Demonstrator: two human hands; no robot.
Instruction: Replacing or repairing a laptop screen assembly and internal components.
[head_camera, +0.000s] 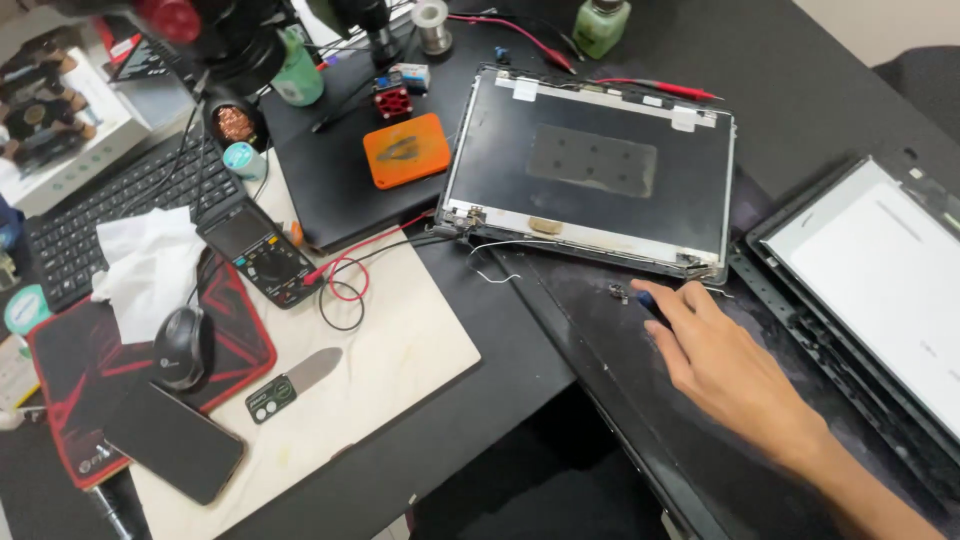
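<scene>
Black plastic fills most of what we see: a laptop lid shell (590, 170) lies flat on the dark counter (830, 90), inner face up, with silver tape strips along its far edge and metal hinges at its near corners. We take this shell as our landmark. Just in front of its near right corner our right hand (725, 365) reaches in from the lower right, palm down, fingers (668, 300) stretched forward and held loosely together, their tips closing on a small dark tool with a blue end (645, 298); how firmly it is pinched we cannot tell. A tiny dark part (618, 291) lies just left of the fingertips, on a dusty black panel (640, 380) that runs from the shell's near edge toward us. Our left hand does not appear. Right of the shell rests a bare display panel (880, 270), pale and glossy, seated in a black frame. Left of the shell sits an orange case (406, 150) on a closed black laptop (340, 180), with a small red fan block (392, 100) beyond it. Farther left of the shell a multimeter (258, 252) lies on a cream mat (400, 350), its red lead (350, 270) curling toward the shell's near left hinge. Well left of the shell we see a crumpled white tissue (150, 265), a black mouse (183, 347) on a red-and-black pad (80, 380), a dark phone (172, 441) and a keyboard (110, 210).
</scene>
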